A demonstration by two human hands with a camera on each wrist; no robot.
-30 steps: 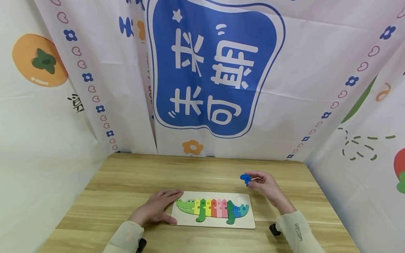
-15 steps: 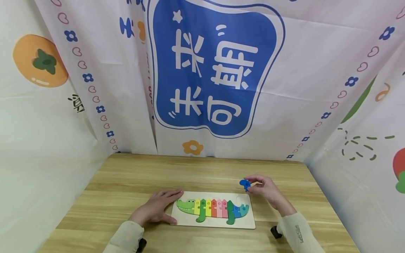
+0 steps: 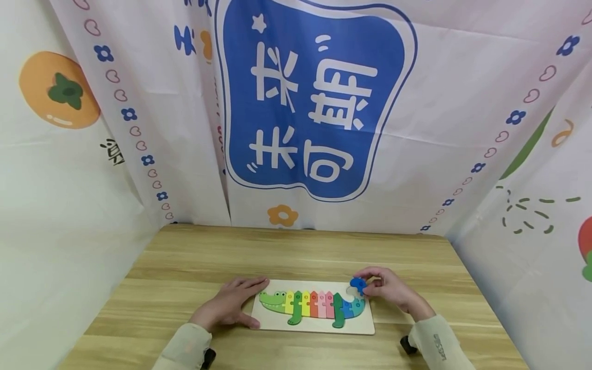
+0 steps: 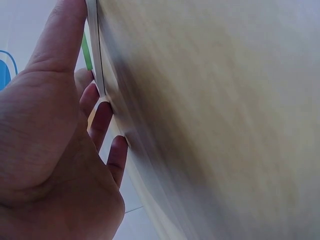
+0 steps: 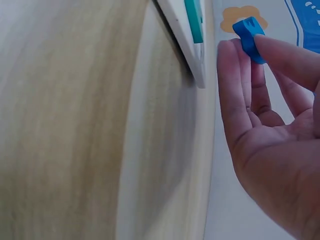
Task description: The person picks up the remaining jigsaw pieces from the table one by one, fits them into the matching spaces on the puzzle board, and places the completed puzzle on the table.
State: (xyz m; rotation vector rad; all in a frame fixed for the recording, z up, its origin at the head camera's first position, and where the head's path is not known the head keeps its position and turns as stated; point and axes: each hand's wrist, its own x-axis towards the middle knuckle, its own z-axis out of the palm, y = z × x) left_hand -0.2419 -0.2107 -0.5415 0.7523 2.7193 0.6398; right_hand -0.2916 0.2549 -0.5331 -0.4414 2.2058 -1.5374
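Note:
A pale wooden puzzle board (image 3: 314, 327) lies on the table, bearing a row of coloured pieces that make up a crocodile (image 3: 306, 304). My right hand (image 3: 393, 291) pinches a blue puzzle piece (image 3: 357, 284) between thumb and fingers, over the board's far right corner beside the tail. In the right wrist view the blue piece (image 5: 248, 39) is tilted, its edge toward the camera. At the board's left end, my left hand (image 3: 227, 304) rests with fingers spread, thumb at the near left corner and fingertips at the far left one. Its fingers (image 4: 101, 120) stay fairly straight along the board's edge.
The wooden table (image 3: 259, 252) extends around the board on every side. Behind it hangs a white cloth (image 3: 416, 154) with a blue printed panel (image 3: 314, 103). More printed cloth closes off the left and right sides. Dark straps (image 3: 408, 344) show at both sleeves.
My right hand has brought the blue puzzle piece toward me, from beyond the board's far edge to over its far right corner. The left hand and the board have stayed put.

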